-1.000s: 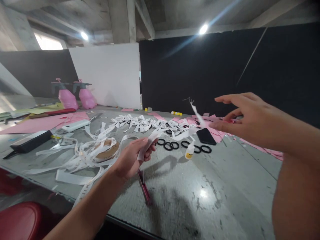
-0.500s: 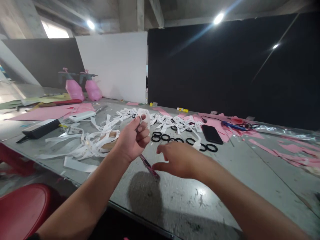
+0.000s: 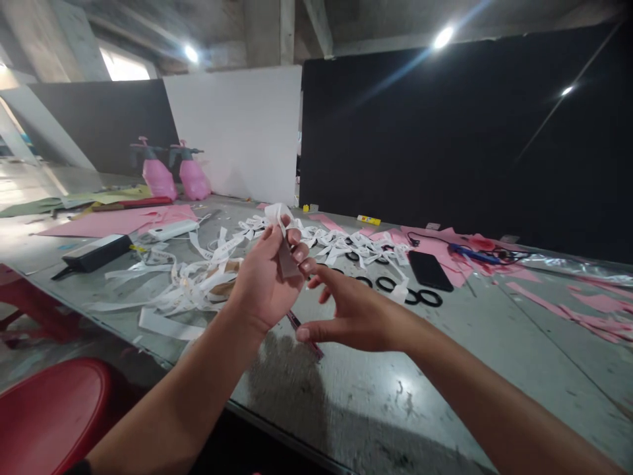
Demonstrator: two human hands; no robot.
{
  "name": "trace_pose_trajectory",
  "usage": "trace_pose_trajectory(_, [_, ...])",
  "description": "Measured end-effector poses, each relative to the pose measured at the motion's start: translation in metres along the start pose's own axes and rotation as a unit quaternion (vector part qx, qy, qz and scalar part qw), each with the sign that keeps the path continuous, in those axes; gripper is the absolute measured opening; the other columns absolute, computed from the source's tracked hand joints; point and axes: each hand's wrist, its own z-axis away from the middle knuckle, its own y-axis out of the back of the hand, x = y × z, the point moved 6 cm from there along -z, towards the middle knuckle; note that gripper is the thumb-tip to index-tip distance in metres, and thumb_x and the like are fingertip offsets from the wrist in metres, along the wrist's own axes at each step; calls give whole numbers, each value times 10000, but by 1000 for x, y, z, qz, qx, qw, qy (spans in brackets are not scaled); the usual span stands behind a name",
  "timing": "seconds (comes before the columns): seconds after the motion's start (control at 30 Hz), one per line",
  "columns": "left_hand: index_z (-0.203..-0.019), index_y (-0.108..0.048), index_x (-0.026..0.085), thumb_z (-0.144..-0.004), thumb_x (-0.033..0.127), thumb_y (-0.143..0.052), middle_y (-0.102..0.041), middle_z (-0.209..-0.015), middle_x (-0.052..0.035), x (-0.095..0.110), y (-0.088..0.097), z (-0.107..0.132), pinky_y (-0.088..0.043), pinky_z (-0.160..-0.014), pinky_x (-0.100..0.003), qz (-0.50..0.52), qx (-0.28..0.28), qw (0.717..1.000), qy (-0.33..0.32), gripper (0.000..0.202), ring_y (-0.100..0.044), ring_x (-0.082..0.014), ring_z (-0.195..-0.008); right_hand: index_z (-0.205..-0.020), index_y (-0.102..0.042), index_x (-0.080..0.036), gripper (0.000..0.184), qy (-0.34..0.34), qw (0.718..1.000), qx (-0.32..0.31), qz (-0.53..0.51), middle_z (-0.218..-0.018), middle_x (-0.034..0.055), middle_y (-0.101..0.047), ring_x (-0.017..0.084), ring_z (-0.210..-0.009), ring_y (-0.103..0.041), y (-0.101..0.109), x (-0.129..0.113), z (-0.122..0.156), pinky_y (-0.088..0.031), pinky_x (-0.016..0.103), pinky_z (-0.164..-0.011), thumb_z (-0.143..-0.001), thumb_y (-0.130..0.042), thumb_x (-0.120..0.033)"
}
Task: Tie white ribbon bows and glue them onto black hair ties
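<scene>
My left hand (image 3: 264,280) is raised over the table, palm toward me, with its fingers closed on a white ribbon (image 3: 288,259). One part of the ribbon loops above the fingertips, and another lies across the palm. Close by on the right, my right hand (image 3: 361,313) holds nothing; its thumb and fingers are apart, the fingertips almost at the left hand's. Beneath them lies a slim pink-and-black tool (image 3: 315,349), partly hidden by the right thumb. Several black rings (image 3: 429,298) lie behind the right hand. A tangle of printed white ribbons (image 3: 180,284) spreads left of my left hand.
More white ribbons (image 3: 336,244) lie farther back. A black phone (image 3: 430,270), a black power adapter (image 3: 97,253), a glue stick (image 3: 368,220) and pink sheets (image 3: 123,221) are on the table. Two pink spray bottles (image 3: 194,179) stand before upright boards. A red stool (image 3: 54,415) is lower left.
My left hand has turned and loosened somewhat, showing the ribbon across its palm. My right hand has moved nearer to the left fingertips. The view has shifted slightly left.
</scene>
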Motion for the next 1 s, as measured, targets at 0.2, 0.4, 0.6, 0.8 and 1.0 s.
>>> trace_pose_trajectory(0.2, [-1043, -531, 219, -964, 165, -447, -548, -725, 31, -8, -1, 6, -470, -563, -194, -66, 6, 996, -53, 128, -552, -83, -585, -1068, -573, -166, 372, 8, 988, 15, -152, -749, 30, -657, 141, -619, -587, -9, -10, -1, -399, 249, -537, -895, -538, -494])
trace_pose_trajectory(0.4, [-1081, -526, 206, -892, 121, -567, -609, -751, 20, 2, 11, 4, -492, -645, -188, -117, 24, 987, -108, 211, -596, -84, -657, -795, -640, -164, 247, 6, 997, 65, 49, -697, 33, -609, 134, -628, -509, 8, -23, 6, -335, 276, -586, -929, -470, -283])
trace_pose_trajectory(0.6, [-1073, -574, 183, -794, 152, -717, -685, -796, 4, 3, 16, 9, -479, -602, -164, -149, 44, 982, -105, 315, -600, -76, -642, -1189, -530, -194, 598, -42, 978, 205, -16, -1023, 97, -609, 202, -820, -560, 37, -12, 15, -433, 309, -653, -762, -646, -596])
trace_pose_trajectory(0.8, [-981, -628, 168, -743, 178, -769, -708, -904, -38, -9, 18, 10, -468, -620, -174, -166, 55, 982, -74, 277, -599, -80, -678, -958, -668, -204, 246, 53, 966, 255, -7, -948, 48, -682, 179, -828, -596, 46, -21, 15, -429, 298, -692, -897, -565, -419])
trace_pose_trajectory(1.0, [-780, -705, 150, -869, 333, -607, -638, -702, -36, -9, 20, 37, -362, -507, -221, -500, -52, 860, 83, 226, -483, -97, -541, -838, -714, -188, 187, 24, 963, 268, 2, -781, 23, -721, 161, -718, -627, 61, -18, 20, -430, 282, -650, -890, -575, -301])
